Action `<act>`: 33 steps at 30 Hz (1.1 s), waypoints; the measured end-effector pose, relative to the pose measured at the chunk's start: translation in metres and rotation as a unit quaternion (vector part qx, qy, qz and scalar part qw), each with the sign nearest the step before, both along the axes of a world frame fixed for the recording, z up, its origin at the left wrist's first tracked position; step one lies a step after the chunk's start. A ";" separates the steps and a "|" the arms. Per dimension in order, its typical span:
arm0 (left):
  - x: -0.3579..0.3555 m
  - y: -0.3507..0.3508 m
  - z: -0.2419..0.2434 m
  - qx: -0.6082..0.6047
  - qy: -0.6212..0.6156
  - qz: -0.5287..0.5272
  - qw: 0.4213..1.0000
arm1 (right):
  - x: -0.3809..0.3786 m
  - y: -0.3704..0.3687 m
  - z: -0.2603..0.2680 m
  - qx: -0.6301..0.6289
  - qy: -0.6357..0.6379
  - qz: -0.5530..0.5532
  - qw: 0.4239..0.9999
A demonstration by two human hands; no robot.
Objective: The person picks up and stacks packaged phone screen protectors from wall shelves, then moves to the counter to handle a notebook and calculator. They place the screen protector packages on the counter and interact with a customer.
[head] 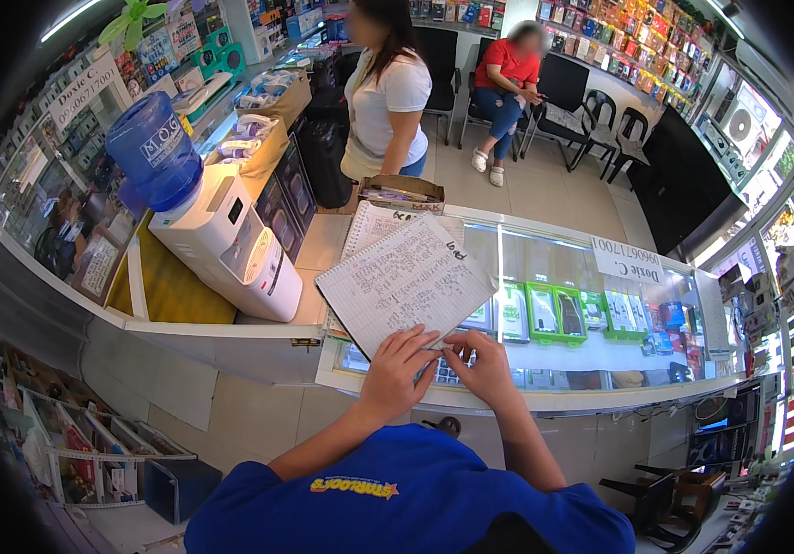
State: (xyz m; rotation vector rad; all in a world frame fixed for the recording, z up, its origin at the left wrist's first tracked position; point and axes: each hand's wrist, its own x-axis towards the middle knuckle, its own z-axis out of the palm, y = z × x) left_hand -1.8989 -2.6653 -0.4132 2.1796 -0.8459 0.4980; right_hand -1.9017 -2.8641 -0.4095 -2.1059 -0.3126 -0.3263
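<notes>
An open notebook (pixel 404 280) with handwritten, ruled pages lies at a slant on the glass display counter (pixel 542 388). My left hand (pixel 399 370) rests palm down across its near corner, fingers slightly spread over the paper. Beside it, my right hand (pixel 485 367) has thumb and forefinger together at the page's near edge, close to the left fingertips. Underneath, a second spiral notebook (pixel 368 228) sticks out at the far side. A keypad device, perhaps a calculator (pixel 449 375), is partly visible below my hands.
A water dispenser (pixel 230 242) with a blue bottle (pixel 154 149) stands left. Beyond the notebooks sits a small cardboard box (pixel 402 192). Boxed accessories (pixel 556 311) lie under the glass on the right. One person (pixel 390 97) stands across the counter; another (pixel 507 83) sits farther back.
</notes>
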 end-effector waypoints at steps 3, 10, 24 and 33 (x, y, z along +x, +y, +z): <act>0.000 0.000 0.000 0.000 0.000 0.000 1.000 | 0.000 0.000 0.000 -0.002 0.001 0.000 1.000; 0.000 -0.002 -0.001 -0.011 0.008 0.014 1.000 | -0.002 -0.001 0.001 -0.005 0.020 -0.004 1.000; -0.001 -0.006 0.001 -0.004 0.011 0.012 1.000 | -0.001 -0.007 -0.005 -0.003 0.006 0.000 1.000; -0.001 -0.012 0.000 -0.009 0.014 0.026 1.000 | -0.003 -0.010 -0.008 0.006 -0.001 -0.001 1.000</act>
